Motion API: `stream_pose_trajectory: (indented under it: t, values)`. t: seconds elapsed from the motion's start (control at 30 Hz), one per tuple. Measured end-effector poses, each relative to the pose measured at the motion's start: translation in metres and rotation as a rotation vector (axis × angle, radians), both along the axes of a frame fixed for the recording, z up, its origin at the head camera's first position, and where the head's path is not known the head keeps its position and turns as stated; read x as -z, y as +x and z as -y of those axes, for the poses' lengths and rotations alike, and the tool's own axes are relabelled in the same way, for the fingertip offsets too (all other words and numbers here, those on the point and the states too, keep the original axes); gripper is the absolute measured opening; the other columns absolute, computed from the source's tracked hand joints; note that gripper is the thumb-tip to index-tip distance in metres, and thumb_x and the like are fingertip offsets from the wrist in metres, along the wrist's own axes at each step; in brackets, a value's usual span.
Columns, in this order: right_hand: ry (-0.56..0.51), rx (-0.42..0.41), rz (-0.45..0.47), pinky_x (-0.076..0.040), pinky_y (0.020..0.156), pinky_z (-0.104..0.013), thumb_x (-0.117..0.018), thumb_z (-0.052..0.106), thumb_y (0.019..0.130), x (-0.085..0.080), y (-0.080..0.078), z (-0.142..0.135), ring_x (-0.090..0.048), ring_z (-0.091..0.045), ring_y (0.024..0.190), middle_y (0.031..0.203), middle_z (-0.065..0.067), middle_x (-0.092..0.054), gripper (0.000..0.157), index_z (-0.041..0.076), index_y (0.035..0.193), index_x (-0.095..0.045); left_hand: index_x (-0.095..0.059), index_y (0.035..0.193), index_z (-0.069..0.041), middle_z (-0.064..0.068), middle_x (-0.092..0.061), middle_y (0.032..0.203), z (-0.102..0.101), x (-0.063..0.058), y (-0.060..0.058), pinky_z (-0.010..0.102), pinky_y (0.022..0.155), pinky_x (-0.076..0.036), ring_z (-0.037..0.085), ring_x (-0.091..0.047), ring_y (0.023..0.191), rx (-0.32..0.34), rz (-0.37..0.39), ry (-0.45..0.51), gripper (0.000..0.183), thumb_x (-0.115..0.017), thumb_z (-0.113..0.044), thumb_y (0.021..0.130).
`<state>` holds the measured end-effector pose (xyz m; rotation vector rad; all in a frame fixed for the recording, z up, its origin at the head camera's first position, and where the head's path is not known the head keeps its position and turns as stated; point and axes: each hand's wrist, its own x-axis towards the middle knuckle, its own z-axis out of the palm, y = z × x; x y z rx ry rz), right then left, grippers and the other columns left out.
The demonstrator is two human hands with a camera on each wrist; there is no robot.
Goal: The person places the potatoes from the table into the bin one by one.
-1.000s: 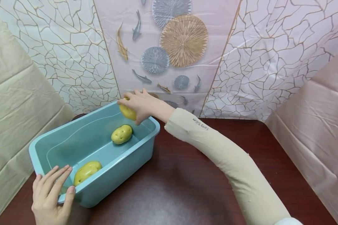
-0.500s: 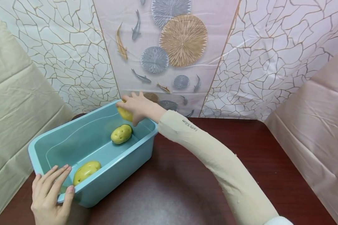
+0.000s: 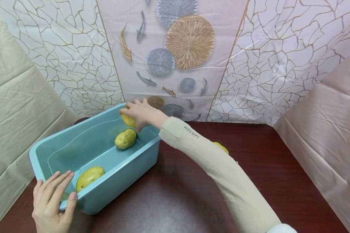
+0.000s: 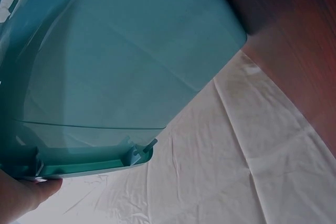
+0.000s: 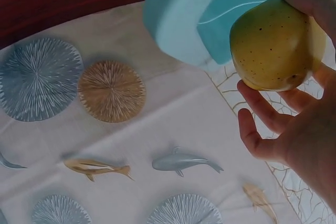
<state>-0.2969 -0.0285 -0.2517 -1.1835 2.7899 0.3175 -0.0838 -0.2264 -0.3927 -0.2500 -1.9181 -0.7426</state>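
My right hand (image 3: 143,113) holds a yellow potato (image 3: 127,120) over the far end of a blue plastic tub (image 3: 128,159). In the right wrist view the speckled potato (image 5: 275,45) sits between thumb and fingertips, above the tub's rim. Inside the tub, one potato (image 3: 125,139) lies on the floor towards the far end, and another potato (image 3: 89,178) lies at the near end. My left hand (image 3: 51,204) rests on the tub's near-left rim, its fingers laid straight over the edge. The left wrist view shows the tub's outer wall (image 4: 131,51) and one digit at the lip.
A further potato (image 3: 220,147) lies on the dark red-brown table (image 3: 178,200), partly hidden behind the right sleeve (image 3: 210,161). Beige cloth (image 3: 20,113) hangs at the left, and a patterned curtain (image 3: 169,81) stands close behind the tub.
My right hand has shifted slightly left and down with its potato, farther over the tub. The sleeve has moved left, and a potato on the table now shows behind it. The left hand stays put.
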Motion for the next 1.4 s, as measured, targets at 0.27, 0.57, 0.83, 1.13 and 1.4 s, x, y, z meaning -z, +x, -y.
stream_pose_trajectory:
  t: [0.27,0.57,0.83,1.13,1.4]
  values:
    - [-0.009,0.01,0.017,-0.022,0.1,-0.054,-0.071,0.023,0.07,0.0041,-0.0014,0.0002,-0.029,-0.025,0.124,0.14,-0.001,-0.029,0.081,0.032,0.138,-0.028,-0.065,0.105,0.001,0.01,-0.063,0.112,-0.0002,-0.0001,0.0007,0.047,0.104,-0.018,0.011,-0.046,0.12,0.005,0.013,0.0,0.038,-0.054,-0.03,0.085]
    - [-0.009,0.021,0.039,-0.02,0.101,-0.055,-0.07,0.022,0.071,0.0088,-0.0036,-0.0005,-0.028,-0.025,0.126,0.142,0.0,-0.028,0.079,0.031,0.137,-0.028,-0.065,0.105,0.0,0.008,-0.063,0.113,-0.0001,-0.0006,0.0006,0.048,0.104,-0.018,0.01,-0.045,0.12,0.012,0.012,0.006,0.037,-0.055,-0.03,0.085]
    - [0.007,0.02,0.036,-0.023,0.099,-0.051,-0.071,0.021,0.072,0.0097,0.0003,0.0023,-0.03,-0.023,0.122,0.14,0.0,-0.03,0.079,0.031,0.137,-0.028,-0.065,0.104,0.0,0.006,-0.063,0.113,0.0001,-0.0004,0.0005,0.047,0.104,-0.018,0.01,-0.046,0.12,0.012,0.002,0.008,0.038,-0.055,-0.03,0.085]
    - [0.006,0.022,0.037,-0.018,0.102,-0.056,-0.068,0.024,0.074,0.0078,-0.0025,0.0033,-0.026,-0.022,0.128,0.142,0.001,-0.029,0.076,0.028,0.139,-0.028,-0.065,0.104,0.001,0.007,-0.063,0.113,0.0003,-0.0004,0.0002,0.045,0.104,-0.018,0.011,-0.046,0.119,0.015,-0.005,0.007,0.038,-0.055,-0.03,0.085]
    - [0.004,0.022,0.051,-0.016,0.103,-0.057,-0.068,0.023,0.076,0.0049,-0.0018,-0.0009,-0.024,-0.021,0.13,0.143,0.001,-0.028,0.075,0.027,0.139,-0.028,-0.065,0.105,0.001,0.009,-0.063,0.112,0.0005,0.0004,0.0012,0.046,0.105,-0.018,0.009,-0.045,0.12,0.011,0.01,0.003,0.038,-0.054,-0.03,0.085]
